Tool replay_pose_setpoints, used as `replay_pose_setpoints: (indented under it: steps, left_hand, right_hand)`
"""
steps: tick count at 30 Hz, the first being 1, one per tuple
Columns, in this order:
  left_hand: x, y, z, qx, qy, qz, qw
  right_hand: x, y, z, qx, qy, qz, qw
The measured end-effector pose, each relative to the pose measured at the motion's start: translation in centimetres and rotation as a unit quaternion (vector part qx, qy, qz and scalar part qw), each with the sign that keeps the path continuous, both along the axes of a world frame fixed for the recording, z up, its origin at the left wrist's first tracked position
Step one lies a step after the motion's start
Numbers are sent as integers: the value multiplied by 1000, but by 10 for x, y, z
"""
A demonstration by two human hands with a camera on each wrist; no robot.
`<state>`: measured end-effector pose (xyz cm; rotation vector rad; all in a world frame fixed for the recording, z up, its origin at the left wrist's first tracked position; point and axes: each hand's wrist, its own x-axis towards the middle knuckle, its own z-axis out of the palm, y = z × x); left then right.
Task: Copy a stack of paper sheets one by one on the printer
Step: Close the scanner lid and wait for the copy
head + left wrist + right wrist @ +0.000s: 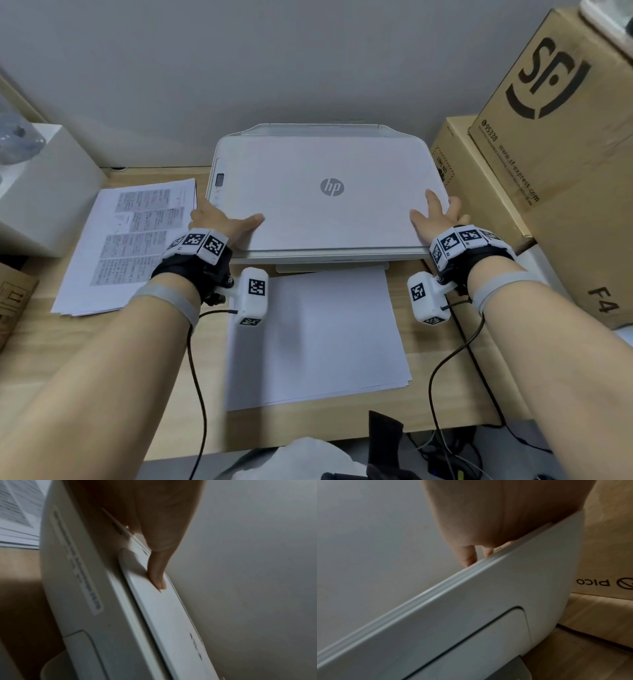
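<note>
printer (pixel 318 195): white, lid shut | printed stack (pixel 126 243): left | blank sheets (pixel 315 335): front

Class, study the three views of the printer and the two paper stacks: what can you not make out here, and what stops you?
1. Head view: whether a sheet lies under the printer lid; the shut lid hides it.
2. Head view: the text on the printed stack is too small to read.
3. Right wrist view: the right hand fingertips, hidden behind the lid edge.
4. Left wrist view: the side label is blurred.

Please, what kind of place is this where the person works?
Probably a small office or storage corner: an HP printer on a wooden desk, printed sheets beside it, and cardboard shipping boxes stacked against the wall.
</note>
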<state>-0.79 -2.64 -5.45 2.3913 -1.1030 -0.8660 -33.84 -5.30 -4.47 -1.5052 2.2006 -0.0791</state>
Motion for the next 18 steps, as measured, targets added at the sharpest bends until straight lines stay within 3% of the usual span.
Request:
replay_pose_setpoints:
  steps: [18]
  left_hand:
    - [8,-5,-12,-18,-4,17,1000]
  right_hand:
    - [-1,6,6,54,5,39,998]
